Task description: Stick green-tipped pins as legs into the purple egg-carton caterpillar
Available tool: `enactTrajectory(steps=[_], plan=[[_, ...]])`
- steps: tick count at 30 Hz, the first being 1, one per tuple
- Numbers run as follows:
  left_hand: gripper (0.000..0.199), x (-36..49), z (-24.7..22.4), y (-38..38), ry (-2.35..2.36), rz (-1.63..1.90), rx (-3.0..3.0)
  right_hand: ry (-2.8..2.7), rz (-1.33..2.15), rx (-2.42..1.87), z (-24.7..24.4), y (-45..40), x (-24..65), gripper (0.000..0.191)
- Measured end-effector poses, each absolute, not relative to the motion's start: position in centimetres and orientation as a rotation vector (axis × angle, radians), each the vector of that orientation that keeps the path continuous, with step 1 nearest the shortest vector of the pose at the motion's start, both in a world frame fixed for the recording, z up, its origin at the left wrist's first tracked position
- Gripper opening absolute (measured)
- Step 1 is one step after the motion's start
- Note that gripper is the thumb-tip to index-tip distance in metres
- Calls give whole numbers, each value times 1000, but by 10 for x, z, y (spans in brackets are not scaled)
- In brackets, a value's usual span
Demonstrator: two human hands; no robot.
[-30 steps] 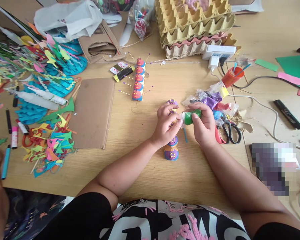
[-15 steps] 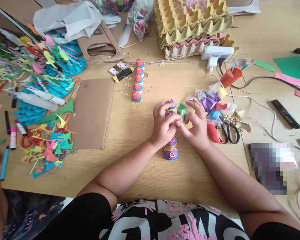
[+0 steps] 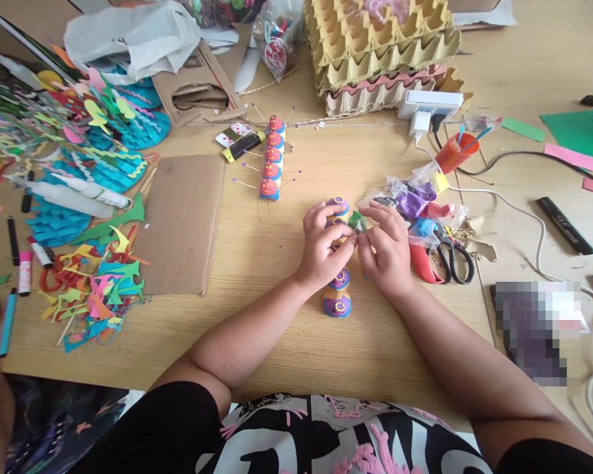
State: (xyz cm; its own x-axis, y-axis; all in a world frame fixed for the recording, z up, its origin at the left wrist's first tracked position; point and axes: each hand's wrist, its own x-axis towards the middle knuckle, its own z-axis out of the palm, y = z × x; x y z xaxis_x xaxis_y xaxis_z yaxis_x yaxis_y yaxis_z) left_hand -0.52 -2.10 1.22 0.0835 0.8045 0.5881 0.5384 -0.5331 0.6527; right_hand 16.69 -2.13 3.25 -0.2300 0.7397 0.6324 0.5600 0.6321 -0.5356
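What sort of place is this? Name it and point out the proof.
Probably a craft workspace: paper scraps, a black marker and stacked egg trays share the tabletop.

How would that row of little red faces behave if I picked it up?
The red-faced row is probably light, since its bumps resemble the egg trays. The thin sticks poking out sideways could snag or snap. Being long and narrow, it may tip if nudged.

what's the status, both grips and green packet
Left grip, right grip pinching green packet. Bumpy purple strip partly hidden by left grip. No other obstruction seen.
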Motion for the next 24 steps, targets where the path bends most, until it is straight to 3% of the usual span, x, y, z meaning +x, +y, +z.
enactTrajectory(steps=[10, 19, 20, 24], plan=[[19, -4, 15, -25, 1351, 1458, 2059, -1896, 269, -1080, 37, -25, 164, 24], [20, -5, 20, -21, 1185, 1508, 1830, -1837, 281, -921, 28, -15, 171, 15], [21, -5, 20, -20, 1170, 1502, 1754, -1856, 327, -893, 27, -13, 172, 18], [27, -5, 18, -20, 1104, 1450, 1504, -1946, 395, -841, 24, -8, 173, 69]])
